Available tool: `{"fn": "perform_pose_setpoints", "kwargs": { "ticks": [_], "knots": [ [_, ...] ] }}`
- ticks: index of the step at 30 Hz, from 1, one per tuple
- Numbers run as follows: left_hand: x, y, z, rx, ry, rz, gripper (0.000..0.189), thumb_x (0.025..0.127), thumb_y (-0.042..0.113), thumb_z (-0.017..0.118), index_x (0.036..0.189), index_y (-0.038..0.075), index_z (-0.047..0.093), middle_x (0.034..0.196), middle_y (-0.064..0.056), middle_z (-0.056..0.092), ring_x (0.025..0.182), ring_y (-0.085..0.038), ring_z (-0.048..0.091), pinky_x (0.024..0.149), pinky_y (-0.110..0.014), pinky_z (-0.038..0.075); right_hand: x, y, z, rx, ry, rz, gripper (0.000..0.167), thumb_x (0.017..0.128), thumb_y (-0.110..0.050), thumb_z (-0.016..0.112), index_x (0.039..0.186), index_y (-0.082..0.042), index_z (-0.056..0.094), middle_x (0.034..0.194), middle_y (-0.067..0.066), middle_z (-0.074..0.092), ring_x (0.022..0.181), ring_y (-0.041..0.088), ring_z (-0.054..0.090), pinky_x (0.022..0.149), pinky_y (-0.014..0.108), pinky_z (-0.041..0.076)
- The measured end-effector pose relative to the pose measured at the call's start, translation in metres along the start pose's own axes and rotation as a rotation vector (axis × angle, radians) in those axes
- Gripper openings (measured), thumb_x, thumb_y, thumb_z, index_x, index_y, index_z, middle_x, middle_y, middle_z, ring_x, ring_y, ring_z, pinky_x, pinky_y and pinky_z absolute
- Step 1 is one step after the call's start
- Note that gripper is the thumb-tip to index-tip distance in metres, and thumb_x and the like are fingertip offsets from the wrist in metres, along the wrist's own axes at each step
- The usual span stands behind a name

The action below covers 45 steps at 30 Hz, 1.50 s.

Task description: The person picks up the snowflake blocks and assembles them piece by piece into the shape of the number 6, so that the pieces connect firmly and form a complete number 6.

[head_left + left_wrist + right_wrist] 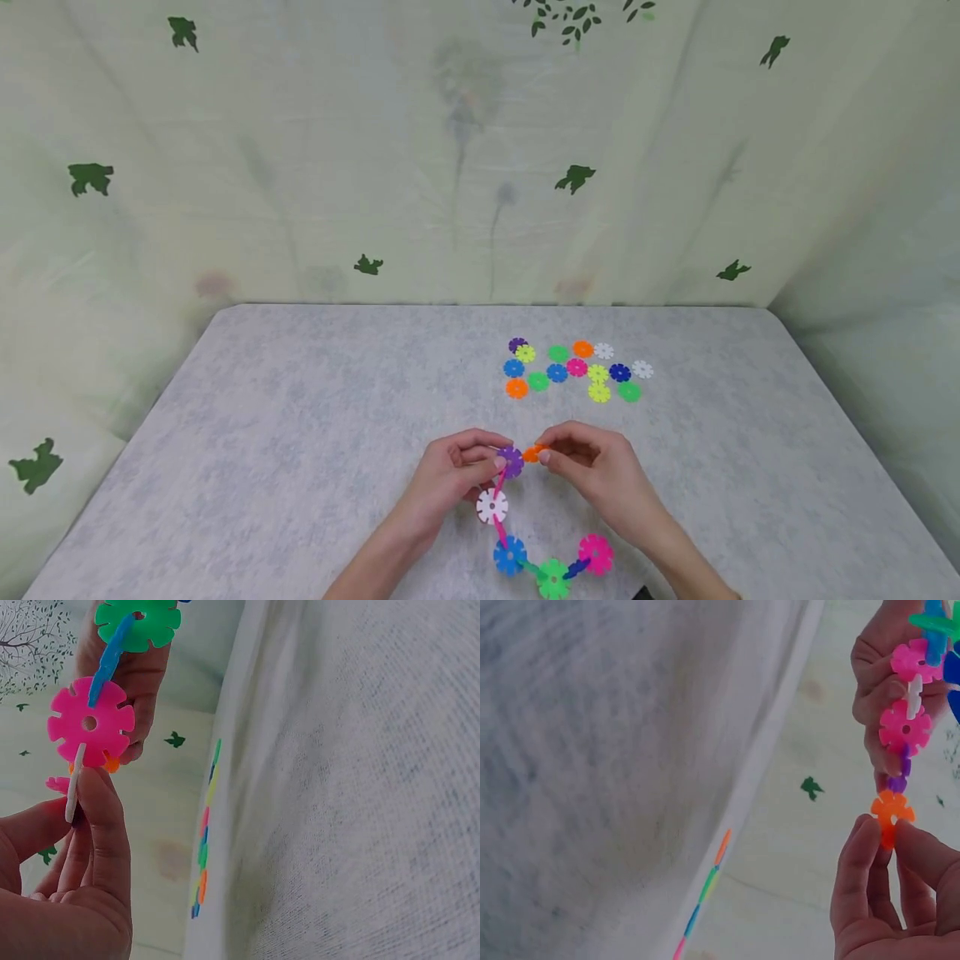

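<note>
A curved chain of slotted flower-shaped plastic discs hangs between and below my hands. My left hand pinches the purple disc near its upper left end. Thumb and fingers of my right hand pinch an orange disc, whose edge meets the purple one. Below the purple disc, a pink disc leads to a white disc, then another pink, a blue disc, a green disc and a dark blue one. A pink disc ends the chain at lower right.
Loose discs in several colours lie farther back on the grey table, among them an orange disc, a green disc and a white disc. A pale curtain with leaf and bird prints hangs behind the table.
</note>
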State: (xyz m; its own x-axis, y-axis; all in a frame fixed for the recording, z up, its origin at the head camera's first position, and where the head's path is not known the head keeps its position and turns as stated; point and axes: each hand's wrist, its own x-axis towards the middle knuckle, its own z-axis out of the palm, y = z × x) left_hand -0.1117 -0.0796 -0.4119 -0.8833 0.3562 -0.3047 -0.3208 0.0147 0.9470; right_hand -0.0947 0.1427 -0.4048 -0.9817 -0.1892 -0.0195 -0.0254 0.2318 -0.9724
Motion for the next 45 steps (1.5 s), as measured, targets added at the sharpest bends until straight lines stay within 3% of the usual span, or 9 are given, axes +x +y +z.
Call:
{"fn": "perform_pose_setpoints", "kwargs": {
  "ticks": [11,19,23,28,34,37,45],
  "knots": [
    [-0.001,-0.001,0.002,-0.030,0.002,-0.015,0.029,0.093,0.014,0.067,0.119,0.001,0.066,0.088,-0.006,0.073,0.068,-0.015,0.062,0.059,-0.024,0.050,-0.001,0.002,0.006,0.014,0.008,0.013,0.014,0.088,-0.017,0.075,0.102,-0.014,0.072,0.096,0.003,0.070,0.090,0.032,0.067,0.078,0.032,0.057],
    [-0.003,-0.001,0.003,-0.006,0.031,0.014,0.024,0.092,0.009,0.066,0.114,0.000,0.068,0.085,-0.006,0.072,0.065,-0.014,0.059,0.057,-0.023,0.048,-0.003,0.000,0.010,-0.028,-0.013,-0.076,0.012,0.087,-0.005,0.074,0.094,-0.015,0.073,0.093,0.000,0.071,0.089,0.032,0.069,0.079,0.029,0.056],
    [-0.003,-0.002,0.004,0.015,0.038,0.020,0.021,0.091,0.007,0.066,0.111,0.000,0.069,0.083,-0.006,0.072,0.064,-0.013,0.058,0.056,-0.022,0.047,-0.002,0.002,0.012,-0.050,-0.028,-0.081,0.016,0.086,-0.004,0.074,0.093,-0.019,0.074,0.092,-0.003,0.072,0.088,0.029,0.069,0.079,0.029,0.056],
    [-0.002,-0.003,0.004,0.034,0.020,0.010,0.021,0.092,0.009,0.065,0.112,0.004,0.070,0.085,-0.007,0.070,0.064,-0.014,0.058,0.056,-0.023,0.048,0.001,0.006,0.009,0.020,-0.064,-0.060,0.011,0.088,-0.010,0.073,0.098,-0.014,0.074,0.095,0.002,0.072,0.091,0.033,0.068,0.080,0.030,0.056],
    [-0.001,-0.005,0.002,0.056,-0.054,0.053,0.025,0.093,0.007,0.061,0.116,0.009,0.071,0.104,-0.009,0.065,0.061,-0.015,0.057,0.051,-0.025,0.049,0.006,0.011,0.000,0.081,-0.105,0.014,0.028,0.092,-0.021,0.071,0.116,-0.008,0.070,0.108,0.006,0.071,0.102,0.029,0.067,0.086,0.030,0.054],
    [0.000,-0.006,-0.001,0.073,-0.073,0.071,0.026,0.095,0.006,0.059,0.118,0.009,0.071,0.106,-0.010,0.063,0.059,-0.016,0.057,0.049,-0.025,0.050,0.009,0.014,-0.009,0.093,-0.124,0.039,0.036,0.093,-0.020,0.069,0.123,-0.002,0.065,0.116,0.013,0.068,0.106,0.032,0.066,0.087,0.031,0.053],
    [0.003,-0.008,-0.005,0.089,-0.044,0.065,0.026,0.094,0.004,0.058,0.118,0.004,0.069,0.099,-0.011,0.064,0.061,-0.017,0.058,0.050,-0.030,0.053,0.022,0.026,-0.051,-0.046,-0.112,0.022,0.029,0.097,-0.012,0.063,0.122,0.002,0.064,0.120,0.019,0.065,0.104,0.031,0.066,0.084,0.034,0.055]
  ]
}}
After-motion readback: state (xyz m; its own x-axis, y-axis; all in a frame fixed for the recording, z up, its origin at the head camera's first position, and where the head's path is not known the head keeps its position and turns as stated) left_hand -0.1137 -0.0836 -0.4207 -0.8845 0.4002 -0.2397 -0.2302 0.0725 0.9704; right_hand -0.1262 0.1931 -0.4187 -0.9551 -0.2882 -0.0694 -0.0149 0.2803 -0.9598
